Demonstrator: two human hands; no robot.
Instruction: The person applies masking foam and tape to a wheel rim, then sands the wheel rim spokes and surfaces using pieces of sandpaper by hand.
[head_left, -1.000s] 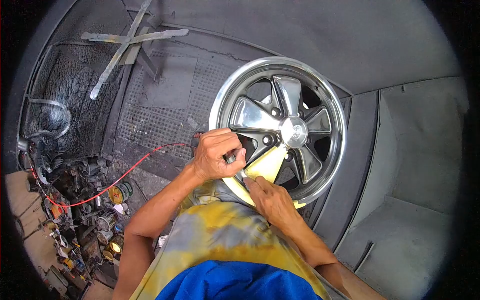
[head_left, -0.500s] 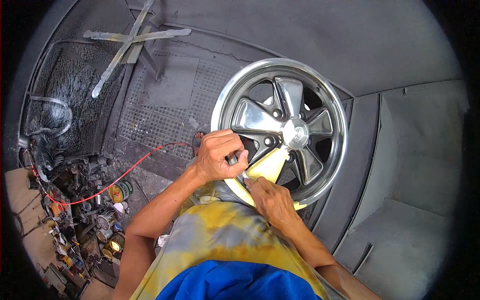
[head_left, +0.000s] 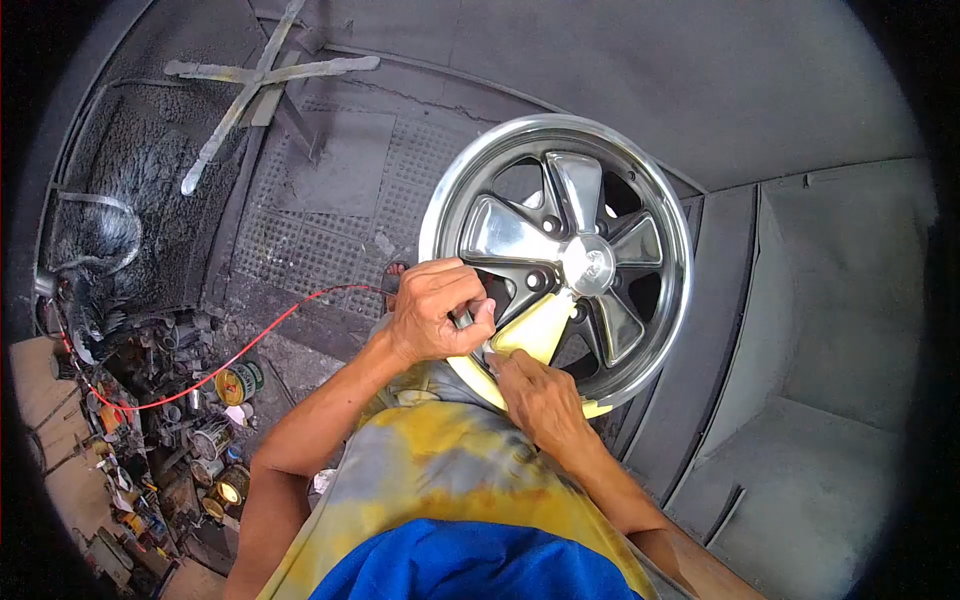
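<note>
A polished five-spoke car wheel (head_left: 488,232) with dark recesses stands tilted in front of me. Yellow masking, which looks like tape, covers its lower spoke (head_left: 535,328) and part of the lower rim lip. My left hand (head_left: 440,308) is a closed fist at the wheel's lower-left edge. Something grey shows between its thumb and curled fingers, but its kind is hidden. My right hand (head_left: 540,395) lies over the masked lower rim. Its thumb and fingers come together at the edge of the masked spoke, close to my left thumb; what they pinch is too small to make out.
A red hose (head_left: 268,327) curves from the left toward my left hand. Paint cans (head_left: 238,383) and clutter lie on the floor at lower left. A paint-crusted cross-shaped stand (head_left: 262,77) is at upper left. Grey booth panels (head_left: 720,270) rise at right. My clothing is just below the wheel.
The view has shifted very slightly. Both hands keep nearly the same place and grip at the wheel's lower-left edge.
</note>
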